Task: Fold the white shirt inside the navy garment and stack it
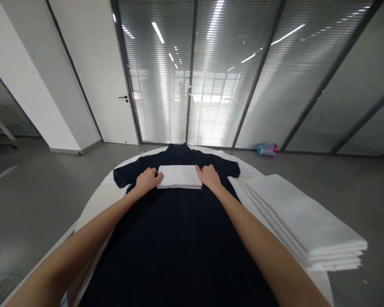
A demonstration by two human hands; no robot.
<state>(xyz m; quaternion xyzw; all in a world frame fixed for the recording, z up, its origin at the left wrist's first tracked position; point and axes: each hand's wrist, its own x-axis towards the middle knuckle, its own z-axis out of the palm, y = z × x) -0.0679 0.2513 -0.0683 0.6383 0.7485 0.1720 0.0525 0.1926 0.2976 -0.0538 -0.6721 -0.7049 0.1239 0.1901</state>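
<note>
A dark navy short-sleeved shirt [179, 230] lies flat on a white table [96, 204], collar at the far end. On its chest rests a folded white sheet [179, 176]. My left hand [147, 179] grips the sheet's left end, fingers curled over the edge. At the sheet's right end my right hand [209, 175] does the same, with its fingers bent against the edge. Both forearms stretch over the shirt.
A stack of several folded white sheets [301, 221] sits on the table's right side. A teal and pink bottle [267, 149] lies on the grey floor by the glass wall. A white door [115, 85] stands at the back left.
</note>
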